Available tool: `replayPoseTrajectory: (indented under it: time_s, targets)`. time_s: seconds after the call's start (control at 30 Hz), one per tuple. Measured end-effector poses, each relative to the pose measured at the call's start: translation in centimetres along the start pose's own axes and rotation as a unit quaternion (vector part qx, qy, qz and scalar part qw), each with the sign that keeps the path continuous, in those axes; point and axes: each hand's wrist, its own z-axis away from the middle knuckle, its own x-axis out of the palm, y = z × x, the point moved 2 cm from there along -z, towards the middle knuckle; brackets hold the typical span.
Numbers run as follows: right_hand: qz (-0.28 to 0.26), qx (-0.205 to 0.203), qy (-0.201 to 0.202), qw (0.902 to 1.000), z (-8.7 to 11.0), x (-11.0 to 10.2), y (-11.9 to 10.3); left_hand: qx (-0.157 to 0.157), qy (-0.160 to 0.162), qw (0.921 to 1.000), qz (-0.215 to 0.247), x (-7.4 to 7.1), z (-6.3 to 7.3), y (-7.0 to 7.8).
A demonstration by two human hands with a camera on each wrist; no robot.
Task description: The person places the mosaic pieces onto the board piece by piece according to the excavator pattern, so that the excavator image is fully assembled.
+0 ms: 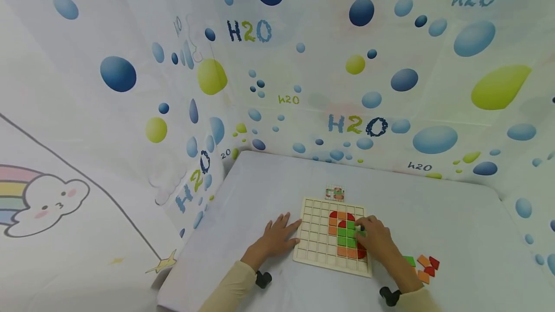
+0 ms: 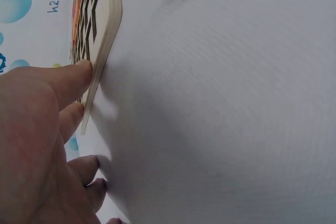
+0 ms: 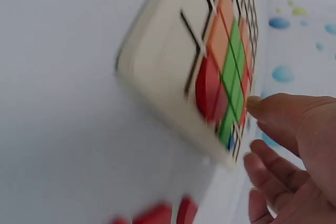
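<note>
A pale wooden grid board (image 1: pixel 314 237) lies on the white table, partly filled with red, orange and green tiles (image 1: pixel 342 241). My left hand (image 1: pixel 277 236) rests spread at the board's left side; in the left wrist view its thumb (image 2: pixel 79 77) touches the rim. Over the board's right side is my right hand (image 1: pixel 376 239), its thumb (image 3: pixel 262 106) against the tiles and its other fingers bent apart from the thumb. No tile shows between them. A small blue piece (image 3: pixel 231 141) sits in the grid near the right fingertips. This hand hides some right-hand cells.
Behind the board lies a small patterned card (image 1: pixel 335 193). Several loose tiles (image 1: pixel 424 269), red, orange and green, are scattered right of the board, partly behind the right forearm. Printed cloth walls (image 1: pixel 303 71) enclose the table's back and left.
</note>
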Motion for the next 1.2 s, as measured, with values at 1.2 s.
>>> replayPoseTrajectory:
  time_s: [1.2]
  targets:
    - [0.008, 0.114, -0.075, 0.9907, 1.7, -2.0, 6.4, -0.005, -0.006, 0.9999, 0.013, -0.2, 0.1, 0.2]
